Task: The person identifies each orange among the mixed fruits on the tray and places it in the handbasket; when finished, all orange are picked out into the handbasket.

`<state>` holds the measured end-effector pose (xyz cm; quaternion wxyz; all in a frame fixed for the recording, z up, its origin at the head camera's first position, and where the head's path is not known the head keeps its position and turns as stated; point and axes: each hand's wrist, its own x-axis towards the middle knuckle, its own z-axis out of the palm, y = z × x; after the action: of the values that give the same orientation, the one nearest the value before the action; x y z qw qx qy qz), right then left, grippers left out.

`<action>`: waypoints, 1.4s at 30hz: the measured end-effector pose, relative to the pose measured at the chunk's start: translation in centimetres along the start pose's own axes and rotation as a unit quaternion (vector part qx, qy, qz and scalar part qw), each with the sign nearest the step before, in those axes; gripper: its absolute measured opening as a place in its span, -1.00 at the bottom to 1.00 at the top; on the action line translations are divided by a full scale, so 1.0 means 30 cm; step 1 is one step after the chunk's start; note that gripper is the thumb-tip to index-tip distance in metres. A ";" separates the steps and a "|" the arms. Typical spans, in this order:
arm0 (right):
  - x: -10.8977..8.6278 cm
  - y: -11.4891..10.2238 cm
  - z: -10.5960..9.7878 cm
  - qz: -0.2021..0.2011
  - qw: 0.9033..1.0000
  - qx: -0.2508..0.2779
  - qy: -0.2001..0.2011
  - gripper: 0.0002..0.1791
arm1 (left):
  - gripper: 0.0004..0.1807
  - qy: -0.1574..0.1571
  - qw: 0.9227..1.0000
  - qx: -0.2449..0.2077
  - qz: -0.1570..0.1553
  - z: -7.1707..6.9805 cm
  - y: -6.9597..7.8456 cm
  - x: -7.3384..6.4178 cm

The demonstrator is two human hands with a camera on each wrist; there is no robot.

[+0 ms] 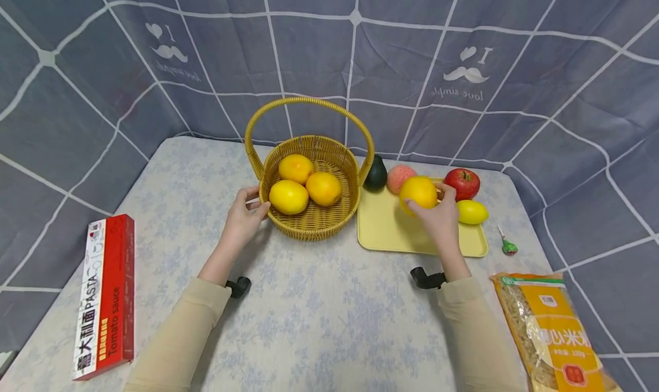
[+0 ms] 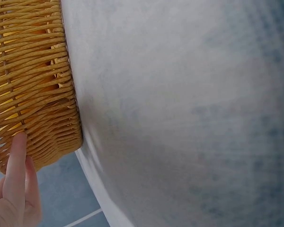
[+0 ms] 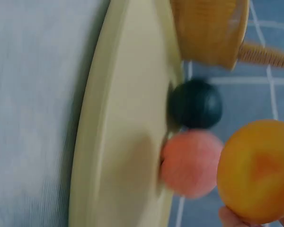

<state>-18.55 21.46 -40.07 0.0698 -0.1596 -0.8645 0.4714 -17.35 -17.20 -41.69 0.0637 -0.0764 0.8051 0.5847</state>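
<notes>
A woven basket (image 1: pixel 329 223) (image 2: pixel 33 90) with a tall handle holds three yellow-orange fruits (image 1: pixel 305 184). My left hand (image 1: pixel 246 212) (image 2: pixel 12 189) rests against its left wall with straight fingers. My right hand (image 1: pixel 436 212) grips an orange (image 1: pixel 418 191) (image 3: pixel 255 170) just above the pale yellow tray (image 1: pixel 391 232) (image 3: pixel 123 142). Beside it at the tray's far edge are a peach (image 1: pixel 399 177) (image 3: pixel 191 163) and a dark avocado (image 1: pixel 376 173) (image 3: pixel 195 104). A red apple (image 1: pixel 462 183) and a lemon (image 1: pixel 472 212) lie to the right.
A red pasta box (image 1: pixel 105 295) lies at the table's left edge. A yellow bag of dry food (image 1: pixel 546 329) lies front right, a small green-topped object (image 1: pixel 508 246) beside the tray. A grey checked cloth (image 1: pixel 329 54) walls the table in.
</notes>
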 end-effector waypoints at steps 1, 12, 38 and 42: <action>-0.012 -0.011 0.005 -0.009 1.000 0.005 -0.010 -0.09 | -0.37 0.000 1.000 0.000 0.001 -0.001 0.001 0.000; -0.110 -0.114 0.073 -0.081 0.991 0.021 -0.102 -0.10 | -0.36 -0.002 1.000 0.005 -0.006 -0.003 -0.001 0.003; -0.128 -0.231 0.327 -0.191 0.950 0.001 -0.247 -0.09 | -0.38 0.007 1.000 0.004 0.005 0.007 0.003 0.003; -0.127 -0.227 0.353 -0.219 0.940 -0.038 -0.258 -0.10 | -0.37 0.005 1.000 0.002 0.003 0.006 0.003 0.002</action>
<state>-19.26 8.33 -40.02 -0.0604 0.1588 -0.8836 0.4362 -17.43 -16.99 -41.66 0.0584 -0.0769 0.8065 0.5833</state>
